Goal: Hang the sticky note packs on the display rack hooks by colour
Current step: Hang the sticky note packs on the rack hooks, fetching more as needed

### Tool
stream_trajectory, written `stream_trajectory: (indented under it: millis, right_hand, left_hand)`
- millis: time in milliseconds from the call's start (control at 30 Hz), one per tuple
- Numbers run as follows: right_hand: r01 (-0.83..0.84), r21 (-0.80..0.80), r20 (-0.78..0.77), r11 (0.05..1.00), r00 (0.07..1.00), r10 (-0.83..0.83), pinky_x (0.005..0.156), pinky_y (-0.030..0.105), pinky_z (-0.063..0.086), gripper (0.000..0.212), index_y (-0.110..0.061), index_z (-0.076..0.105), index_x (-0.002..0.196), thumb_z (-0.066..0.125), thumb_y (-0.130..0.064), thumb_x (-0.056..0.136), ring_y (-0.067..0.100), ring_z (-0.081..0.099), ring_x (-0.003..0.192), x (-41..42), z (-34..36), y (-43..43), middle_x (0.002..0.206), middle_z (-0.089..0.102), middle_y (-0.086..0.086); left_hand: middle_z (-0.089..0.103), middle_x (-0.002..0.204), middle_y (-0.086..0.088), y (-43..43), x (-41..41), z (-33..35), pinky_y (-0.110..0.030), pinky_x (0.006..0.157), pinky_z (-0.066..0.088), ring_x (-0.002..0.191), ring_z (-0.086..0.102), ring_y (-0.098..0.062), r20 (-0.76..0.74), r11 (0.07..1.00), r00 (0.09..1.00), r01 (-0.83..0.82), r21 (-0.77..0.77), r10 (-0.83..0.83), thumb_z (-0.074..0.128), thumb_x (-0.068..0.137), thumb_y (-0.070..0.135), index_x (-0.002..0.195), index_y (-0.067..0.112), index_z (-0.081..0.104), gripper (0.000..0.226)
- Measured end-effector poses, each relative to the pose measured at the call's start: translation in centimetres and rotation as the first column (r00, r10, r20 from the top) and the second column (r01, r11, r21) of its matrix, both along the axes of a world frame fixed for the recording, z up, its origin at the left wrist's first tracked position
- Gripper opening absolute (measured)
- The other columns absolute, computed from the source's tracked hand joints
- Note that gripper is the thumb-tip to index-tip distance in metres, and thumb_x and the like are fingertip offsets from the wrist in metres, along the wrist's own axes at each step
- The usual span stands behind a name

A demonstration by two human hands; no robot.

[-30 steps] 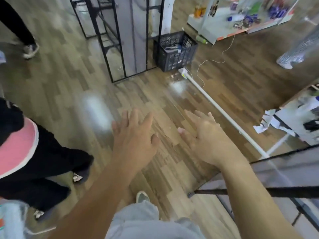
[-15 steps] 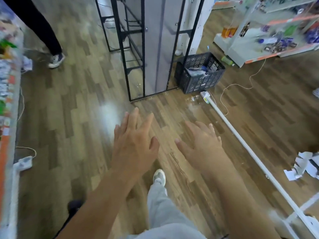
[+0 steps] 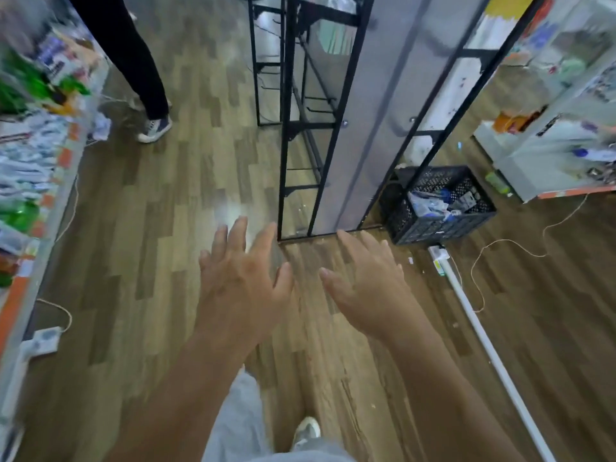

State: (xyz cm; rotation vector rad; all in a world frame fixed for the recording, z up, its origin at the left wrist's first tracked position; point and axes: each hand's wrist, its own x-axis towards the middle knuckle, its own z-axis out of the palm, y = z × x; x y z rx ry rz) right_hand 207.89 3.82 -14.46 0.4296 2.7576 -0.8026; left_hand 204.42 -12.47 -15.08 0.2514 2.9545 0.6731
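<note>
My left hand [image 3: 241,288] and my right hand [image 3: 368,290] are stretched out in front of me over the wooden floor, fingers spread, both holding nothing. Just beyond them stands a black metal-framed display rack [image 3: 336,128] with grey panels and thin black hooks on its left side. No sticky note packs can be made out in the view. My grey trouser leg and a shoe show at the bottom.
A black plastic crate [image 3: 436,208] with packaged goods sits right of the rack's base. A white pole [image 3: 490,348] and a cord lie on the floor at right. Stocked shelves line the left edge [image 3: 36,161] and far right [image 3: 553,138]. Another person's legs [image 3: 140,71] stand at the upper left.
The view has swung up and to the left, bringing the rack and crate closer and a left shelf into view. Both hands stay open and spread in front of me.
</note>
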Motion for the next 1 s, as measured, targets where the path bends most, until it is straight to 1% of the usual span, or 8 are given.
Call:
stream_trajectory:
  millis: [133,300,433,533,733,867,933,1000]
  right_hand:
    - [0.024,0.043,-0.048,0.999,0.999,-0.022,0.12,0.051,0.011,0.065,-0.031,0.02,0.153,0.046,-0.05,0.096,0.027,0.0,0.15,-9.1,-1.0,-1.2,0.162,0.01,0.004]
    - [-0.013,0.051,-0.096,0.999,0.995,0.017,0.12,0.048,0.014,0.062,-0.027,0.024,0.152,0.048,-0.045,0.097,0.025,0.006,0.149,-21.7,-0.5,-5.6,0.159,0.016,0.005]
    - [-0.04,0.014,-0.139,0.999,0.989,0.042,0.12,0.038,0.016,0.063,-0.025,0.024,0.152,0.048,-0.043,0.097,0.02,0.012,0.148,-30.6,0.3,-8.7,0.159,0.021,0.005]
    - [-0.014,-0.005,-0.156,1.0,0.988,0.013,0.12,0.038,0.019,0.062,-0.023,0.028,0.151,0.05,-0.042,0.097,0.019,0.016,0.147,-36.3,0.3,-9.8,0.158,0.023,0.005]
    - [0.014,0.003,-0.183,1.0,0.983,-0.014,0.121,0.038,0.013,0.061,-0.025,0.026,0.152,0.049,-0.04,0.098,0.022,0.006,0.149,-48.0,0.0,-10.9,0.162,0.011,0.005]
    - [0.048,-0.034,-0.26,0.998,0.964,-0.055,0.122,0.039,0.012,0.061,-0.025,0.025,0.152,0.048,-0.039,0.098,0.02,0.006,0.149,-57.1,-0.6,-10.5,0.161,0.015,0.007]
    - [0.077,-0.051,-0.295,0.996,0.951,-0.089,0.122,0.035,0.006,0.06,-0.023,0.025,0.152,0.047,-0.037,0.098,0.018,0.005,0.149,-62.1,-0.6,-9.9,0.16,0.016,0.008]
    - [0.125,-0.07,-0.32,0.99,0.937,-0.141,0.122,0.034,0.003,0.061,-0.023,0.024,0.153,0.047,-0.038,0.098,0.021,0.002,0.149,-67.1,0.1,-9.3,0.161,0.014,0.01]
  left_hand:
    - [0.035,0.152,-0.01,-1.6,-9.3,-1.0,-0.049,0.109,0.03,0.139,0.03,-0.029,-0.049,0.999,0.998,-0.044,0.016,0.044,0.052,0.093,0.04,0.145,0.023,0.04,0.056]
    - [0.025,0.158,-0.006,-6.2,-22.4,-1.0,-0.047,0.114,0.02,0.144,0.021,-0.027,0.004,0.996,0.996,-0.088,-0.021,0.088,0.047,0.094,0.045,0.15,0.027,0.029,0.061]
    - [0.031,0.156,-0.004,-9.5,-31.9,0.0,-0.045,0.114,0.019,0.144,0.023,-0.025,-0.036,0.997,0.999,0.027,0.068,-0.025,0.054,0.092,0.04,0.148,0.025,0.037,0.06]
    - [0.037,0.152,-0.005,-10.7,-38.0,0.5,-0.05,0.114,0.02,0.144,0.027,-0.025,-0.068,0.992,0.995,0.074,0.105,-0.067,0.057,0.091,0.036,0.145,0.022,0.042,0.058]
    - [0.041,0.15,-0.002,-10.9,-50.0,0.5,-0.055,0.116,0.013,0.143,0.029,-0.021,-0.113,0.964,0.985,0.15,0.22,-0.128,0.06,0.091,0.03,0.141,0.024,0.048,0.052]
    - [0.046,0.145,-0.003,-9.8,-59.6,1.3,-0.063,0.112,0.025,0.14,0.035,-0.024,-0.2,0.944,0.961,0.236,0.23,-0.192,0.057,0.088,0.033,0.138,0.022,0.051,0.051]
    - [0.044,0.146,-0.002,-9.2,-64.4,2.2,-0.061,0.111,0.029,0.141,0.033,-0.024,-0.21,0.946,0.956,0.251,0.207,-0.208,0.052,0.088,0.037,0.139,0.024,0.049,0.053]
    - [0.042,0.147,-0.003,-8.8,-69.0,3.1,-0.06,0.111,0.03,0.141,0.032,-0.025,-0.196,0.954,0.962,0.228,0.197,-0.19,0.056,0.091,0.035,0.14,0.025,0.048,0.05]
